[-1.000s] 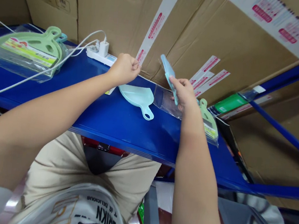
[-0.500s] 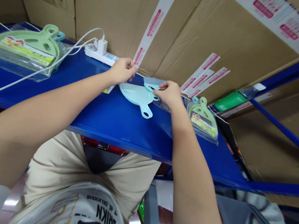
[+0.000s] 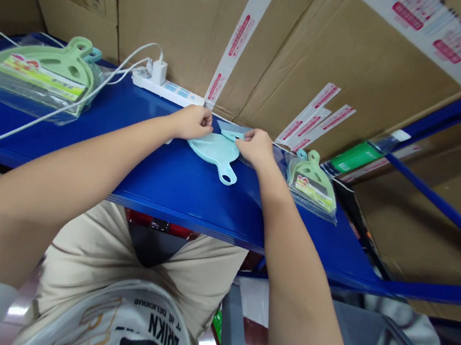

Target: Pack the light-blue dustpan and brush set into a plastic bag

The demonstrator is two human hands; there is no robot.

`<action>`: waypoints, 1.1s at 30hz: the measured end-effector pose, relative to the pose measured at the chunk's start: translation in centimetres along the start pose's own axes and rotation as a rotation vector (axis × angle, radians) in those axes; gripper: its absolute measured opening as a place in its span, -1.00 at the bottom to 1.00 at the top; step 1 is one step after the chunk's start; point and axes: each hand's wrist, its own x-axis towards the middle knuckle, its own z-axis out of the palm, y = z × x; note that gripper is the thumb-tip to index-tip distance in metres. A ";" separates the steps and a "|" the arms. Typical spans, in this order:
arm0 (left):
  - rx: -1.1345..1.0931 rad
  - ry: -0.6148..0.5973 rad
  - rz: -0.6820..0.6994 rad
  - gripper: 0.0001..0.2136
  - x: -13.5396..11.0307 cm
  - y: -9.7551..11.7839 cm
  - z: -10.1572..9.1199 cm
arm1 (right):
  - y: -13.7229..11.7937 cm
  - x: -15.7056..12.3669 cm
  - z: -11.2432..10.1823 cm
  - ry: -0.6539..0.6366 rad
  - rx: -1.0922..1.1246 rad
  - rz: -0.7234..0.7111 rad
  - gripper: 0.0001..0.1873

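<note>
A light blue dustpan [image 3: 213, 148] lies on the blue shelf, its holed handle pointing toward me. My left hand [image 3: 197, 122] is closed at the pan's far left edge; its fingertips are partly hidden. Between the thumb and fingers of my right hand [image 3: 258, 145] is the handle end of a small light blue brush [image 3: 232, 132]. The brush lies along the far side of the dustpan, with its grey bristles facing the cardboard. My left hand mostly covers a card on the shelf.
Bagged green dustpan sets lie at the left [image 3: 45, 74] and right [image 3: 313, 182]. A white power strip [image 3: 169, 89] with a charger and cable sits behind my left hand. Cardboard [image 3: 181, 26] walls the back. A green-labelled bottle [image 3: 363, 152] leans at the right by blue frame bars.
My left hand has come down to the dustpan's far left edge. The brush has tilted lower in my right hand, which has shifted slightly left. The dustpan has barely moved.
</note>
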 end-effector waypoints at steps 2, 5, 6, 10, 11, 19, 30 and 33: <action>0.021 -0.055 -0.006 -0.92 -0.1 0.2 -0.2 | 0.1 0.0 -0.3 0.057 0.016 -0.026 -0.66; 0.054 -0.167 0.031 -0.93 -0.4 0.5 -0.6 | 0.4 0.2 -0.9 0.143 0.066 -0.085 -0.66; 0.065 -0.200 0.043 -0.90 -0.5 0.7 -0.8 | 0.5 0.3 -1.0 0.166 0.080 -0.103 -0.65; 0.072 -0.356 0.148 -0.71 -1.3 2.2 -1.0 | 0.6 0.4 -0.9 0.242 0.102 -0.158 -0.58; 0.071 -0.398 0.200 -0.70 -1.5 2.6 -0.8 | 0.6 0.4 -0.8 0.257 0.107 -0.173 -0.56; 0.288 -0.338 0.423 -0.82 -2.1 3.9 0.8 | 1.9 1.9 1.1 0.342 0.164 -0.322 -0.61; 0.331 -0.116 0.260 -0.85 -1.0 2.1 2.1 | -0.3 0.3 1.7 0.101 0.115 -0.223 -0.61; 0.322 -0.087 0.233 -0.89 -1.1 2.1 2.0 | -0.3 0.2 1.6 0.010 0.115 -0.221 -0.58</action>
